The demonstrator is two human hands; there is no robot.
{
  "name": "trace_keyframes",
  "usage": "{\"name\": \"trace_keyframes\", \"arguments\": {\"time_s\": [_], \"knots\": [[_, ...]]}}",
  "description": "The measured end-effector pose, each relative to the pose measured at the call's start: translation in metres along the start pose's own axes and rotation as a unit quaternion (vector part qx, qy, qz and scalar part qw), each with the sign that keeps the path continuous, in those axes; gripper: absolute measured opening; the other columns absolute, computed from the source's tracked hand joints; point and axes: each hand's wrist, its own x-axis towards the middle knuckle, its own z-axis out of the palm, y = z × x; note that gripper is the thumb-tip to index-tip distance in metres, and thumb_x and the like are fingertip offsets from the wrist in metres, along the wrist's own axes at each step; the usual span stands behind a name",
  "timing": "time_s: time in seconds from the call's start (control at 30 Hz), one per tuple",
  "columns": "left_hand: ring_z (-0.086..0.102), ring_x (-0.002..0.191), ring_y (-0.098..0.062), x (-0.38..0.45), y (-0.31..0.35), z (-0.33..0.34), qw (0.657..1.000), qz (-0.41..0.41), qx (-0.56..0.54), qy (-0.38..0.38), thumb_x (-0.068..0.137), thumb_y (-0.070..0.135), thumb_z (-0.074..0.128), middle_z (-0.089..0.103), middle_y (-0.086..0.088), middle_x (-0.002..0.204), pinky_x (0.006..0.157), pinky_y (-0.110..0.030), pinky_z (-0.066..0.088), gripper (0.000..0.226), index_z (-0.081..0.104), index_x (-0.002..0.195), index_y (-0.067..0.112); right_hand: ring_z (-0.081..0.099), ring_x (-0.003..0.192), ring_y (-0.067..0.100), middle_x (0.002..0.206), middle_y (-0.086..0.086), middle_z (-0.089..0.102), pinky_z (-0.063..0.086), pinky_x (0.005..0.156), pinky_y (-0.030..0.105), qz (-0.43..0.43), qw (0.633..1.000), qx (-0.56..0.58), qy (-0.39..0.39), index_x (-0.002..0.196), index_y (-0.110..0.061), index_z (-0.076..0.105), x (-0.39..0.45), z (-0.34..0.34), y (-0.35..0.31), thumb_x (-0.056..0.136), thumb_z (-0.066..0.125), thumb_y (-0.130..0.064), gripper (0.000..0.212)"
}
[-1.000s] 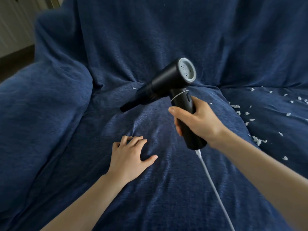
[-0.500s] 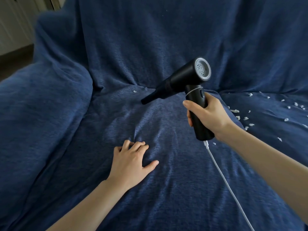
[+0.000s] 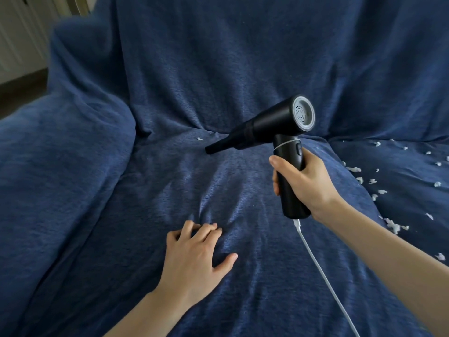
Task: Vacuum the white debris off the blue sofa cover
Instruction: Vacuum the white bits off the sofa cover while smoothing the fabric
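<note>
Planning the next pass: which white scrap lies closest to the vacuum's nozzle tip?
The lone white scrap near the seat's back crease, just left of the nozzle tip. All the other debris is scattered on the right, beyond the right hand.

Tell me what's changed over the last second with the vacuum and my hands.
The right hand carried the handheld vacuum rightward, nozzle now near the lone white scrap by the seat crease. The left hand stayed pressed on the blue cover; grip unchanged.
</note>
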Motion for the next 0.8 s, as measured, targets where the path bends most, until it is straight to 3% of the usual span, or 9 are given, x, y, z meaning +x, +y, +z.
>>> {"name": "trace_keyframes", "arguments": {"time_s": [0.17, 0.27, 0.67, 0.8], "knots": [[0.052, 0.083, -0.008, -0.005, -0.002, 0.003, 0.999, 0.031, 0.012, 0.017, 0.089, 0.047, 0.041, 0.062, 0.021, 0.083, 0.067, -0.027, 0.038, 0.033, 0.069, 0.088, 0.03, 0.061, 0.05, 0.015, 0.068, 0.013, 0.065, 0.052, 0.053, 0.024, 0.001, 1.0, -0.003, -0.003, 0.094, -0.007, 0.057, 0.002, 0.005, 0.004, 0.096, 0.068, -0.022, 0.019], [0.051, 0.078, -0.009, -0.005, -0.002, 0.003, 0.999, 0.04, 0.012, 0.029, 0.09, 0.039, 0.04, 0.057, 0.02, 0.073, 0.068, -0.027, 0.039, 0.031, 0.065, 0.074, 0.03, 0.06, 0.049, 0.015, 0.068, 0.013, 0.065, 0.053, 0.052, 0.024, 0.007, 1.0, 0.0, -0.005, 0.096, -0.004, 0.057, 0.01, 0.008, 0.004, 0.096, 0.068, -0.023, 0.022], [0.05, 0.078, -0.01, -0.006, -0.001, 0.003, 0.999, 0.027, 0.0, 0.022, 0.09, 0.039, 0.04, 0.056, 0.02, 0.076, 0.07, -0.032, 0.046, 0.027, 0.062, 0.075, 0.031, 0.06, 0.048, 0.017, 0.064, 0.011, 0.065, 0.051, 0.051, 0.024, -0.005, 1.0, 0.006, 0.019, 0.092, -0.007, 0.059, 0.017, 0.003, 0.003, 0.096, 0.068, -0.025, 0.02], [0.051, 0.08, -0.009, -0.006, 0.0, 0.0, 0.999, 0.022, -0.011, 0.024, 0.089, 0.041, 0.041, 0.058, 0.022, 0.08, 0.071, -0.031, 0.046, 0.027, 0.064, 0.077, 0.031, 0.06, 0.047, 0.016, 0.061, 0.006, 0.064, 0.051, 0.05, 0.028, -0.003, 0.998, 0.001, 0.069, 0.089, -0.011, 0.058, 0.02, -0.023, 0.004, 0.094, 0.07, -0.025, 0.019]]}}
